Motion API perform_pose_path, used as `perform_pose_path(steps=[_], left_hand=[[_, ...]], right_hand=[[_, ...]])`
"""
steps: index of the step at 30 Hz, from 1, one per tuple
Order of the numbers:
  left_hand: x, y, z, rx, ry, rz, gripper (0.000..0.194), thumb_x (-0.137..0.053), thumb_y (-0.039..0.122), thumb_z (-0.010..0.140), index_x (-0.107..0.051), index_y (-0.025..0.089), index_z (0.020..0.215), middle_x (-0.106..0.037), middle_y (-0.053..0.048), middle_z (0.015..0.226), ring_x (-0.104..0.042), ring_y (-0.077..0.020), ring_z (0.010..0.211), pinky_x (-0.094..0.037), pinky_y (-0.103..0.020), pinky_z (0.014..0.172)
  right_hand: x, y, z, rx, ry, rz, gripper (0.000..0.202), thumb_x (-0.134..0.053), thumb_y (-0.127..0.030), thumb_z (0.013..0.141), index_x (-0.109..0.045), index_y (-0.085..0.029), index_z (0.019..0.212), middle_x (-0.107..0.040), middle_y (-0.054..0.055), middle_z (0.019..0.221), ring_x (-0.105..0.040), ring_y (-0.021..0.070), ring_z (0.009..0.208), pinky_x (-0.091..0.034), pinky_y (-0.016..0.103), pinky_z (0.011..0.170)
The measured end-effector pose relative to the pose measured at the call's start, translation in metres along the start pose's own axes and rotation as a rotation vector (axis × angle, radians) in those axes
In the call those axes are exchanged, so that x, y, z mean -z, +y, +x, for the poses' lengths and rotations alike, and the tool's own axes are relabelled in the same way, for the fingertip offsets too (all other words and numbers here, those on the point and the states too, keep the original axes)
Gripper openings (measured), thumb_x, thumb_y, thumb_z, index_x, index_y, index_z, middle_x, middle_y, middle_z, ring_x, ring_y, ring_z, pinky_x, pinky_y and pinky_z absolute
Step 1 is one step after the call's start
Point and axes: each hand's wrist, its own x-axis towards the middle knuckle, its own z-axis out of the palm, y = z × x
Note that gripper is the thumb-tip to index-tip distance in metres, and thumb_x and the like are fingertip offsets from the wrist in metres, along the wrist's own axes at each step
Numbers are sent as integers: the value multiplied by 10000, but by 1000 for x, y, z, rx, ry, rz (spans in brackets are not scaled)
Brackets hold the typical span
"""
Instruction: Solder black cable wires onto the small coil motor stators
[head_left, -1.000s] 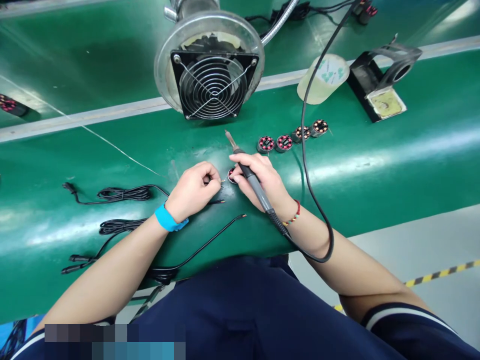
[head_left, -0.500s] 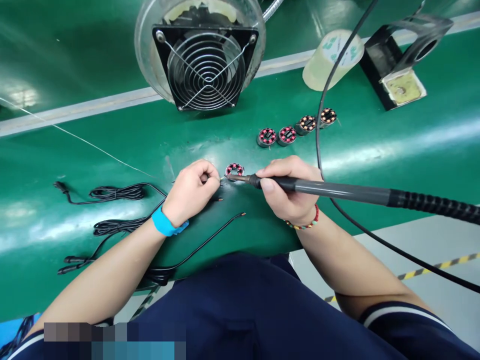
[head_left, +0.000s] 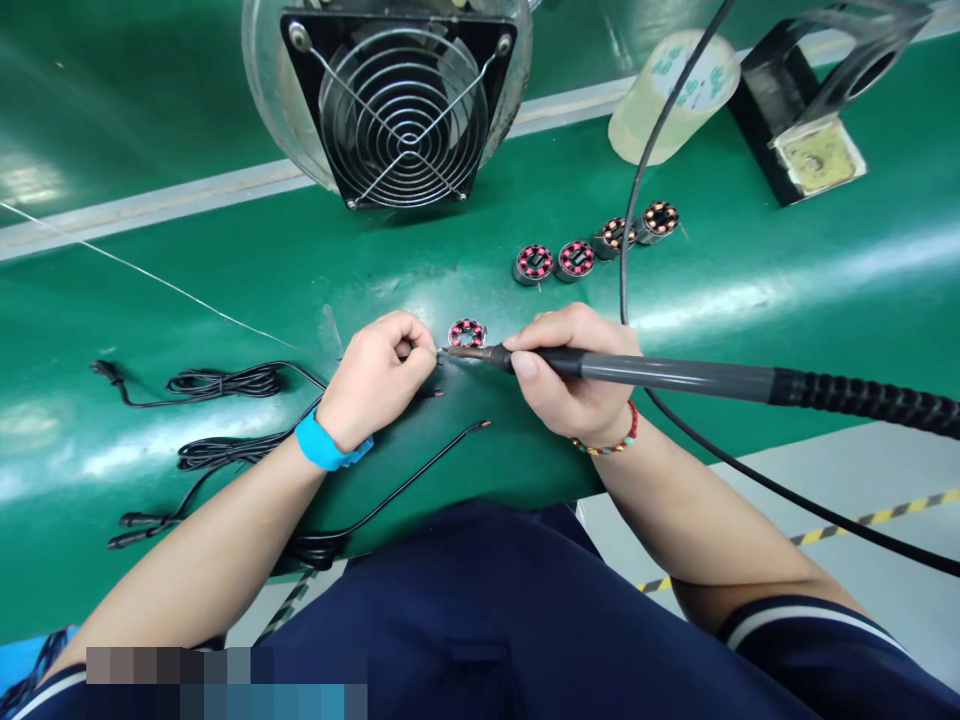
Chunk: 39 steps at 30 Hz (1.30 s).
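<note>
Glossy green bench surface (head_left: 750, 300); grey floor with yellow-black striped tape beyond its near edge. Right hand (head_left: 577, 375) grips grey-handled soldering iron (head_left: 660, 372), tip at small round red-and-copper coil part (head_left: 467, 333), just in front of black wire-grilled fan (head_left: 401, 105). Left hand (head_left: 379, 375) pinches thin black cable end (head_left: 431, 394) beside the coil.

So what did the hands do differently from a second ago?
The right hand swung the soldering iron from pointing away to lying sideways, tip beside the round part. The left hand stayed pinching the wire end; the four spare parts stayed in their row.
</note>
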Motion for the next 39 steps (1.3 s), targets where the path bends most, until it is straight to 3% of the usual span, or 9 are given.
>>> perform_pose_path(steps=[7, 12, 17, 20, 23, 26, 34, 39], left_hand=[[0, -1, 2, 1, -7, 0, 160, -488, 251, 711, -575, 118, 732, -522, 31, 655, -402, -27, 574, -319, -189, 563], [1, -1, 1, 1, -7, -15, 155, -484, 248, 709, -566, 119, 736, -534, 35, 673, -408, -26, 585, -327, -192, 583], [1, 1, 1, 0, -5, -10, 164, -481, 246, 699, -574, 114, 729, -536, 32, 658, -414, -29, 572, -327, -190, 569], [1, 1, 1, -9, 4, -1, 160, -481, 239, 698, -578, 114, 725, -530, 35, 645, -410, -28, 563, -326, -187, 561], [1, 1, 1, -16, 10, -12, 153, -481, 238, 699, -572, 116, 714, -528, 40, 645, -415, -24, 568, -332, -185, 570], [1, -1, 3, -15, 18, -28, 152, -484, 239, 697, -574, 117, 715, -525, 44, 640, -414, -20, 567, -330, -184, 570], [2, -6, 5, -59, 21, -88, 218, -484, 302, 697, -588, 118, 746, -556, 37, 688, -449, -30, 591, -360, -184, 567], [2, -8, 4, -81, 28, -105, 153, -501, 240, 705, -584, 116, 740, -525, 42, 649, -416, -20, 561, -339, -181, 552]], right_hand=[[-1, 1, -2, 1, 15, 6, 75, -573, -190, 867, -579, -121, 841, -604, 11, 727, -540, 42, 596, -416, 168, 542], [-1, 1, -1, -5, 77, -73, 35, -578, -172, 876, -586, -145, 895, -633, 6, 821, -581, 53, 710, -470, 177, 647], [-4, 3, 1, -18, -68, -113, 261, -622, -188, 884, -577, -120, 1133, -655, 43, 1118, -623, 82, 1059, -513, 175, 930], [-9, 5, -2, -102, -140, -76, 373, -555, -216, 933, -503, -98, 1283, -569, 72, 1307, -576, 85, 1185, -502, 188, 961], [-17, 7, -4, -182, -142, -113, 284, -501, -216, 962, -534, -116, 1226, -651, 18, 1152, -615, 70, 1058, -473, 236, 908], [-23, 11, -5, -183, -155, -196, 253, -571, -201, 912, -569, -140, 1158, -674, -45, 928, -570, 97, 981, -391, 282, 913], [-27, 10, -7, -95, -268, -150, 449, -586, -83, 773, -479, -166, 1202, -593, -41, 895, -479, 138, 963, -335, 304, 906], [-33, 10, -8, -75, -290, -206, 387, -577, -128, 819, -477, -193, 1187, -611, -42, 914, -497, 132, 953, -326, 313, 915]])
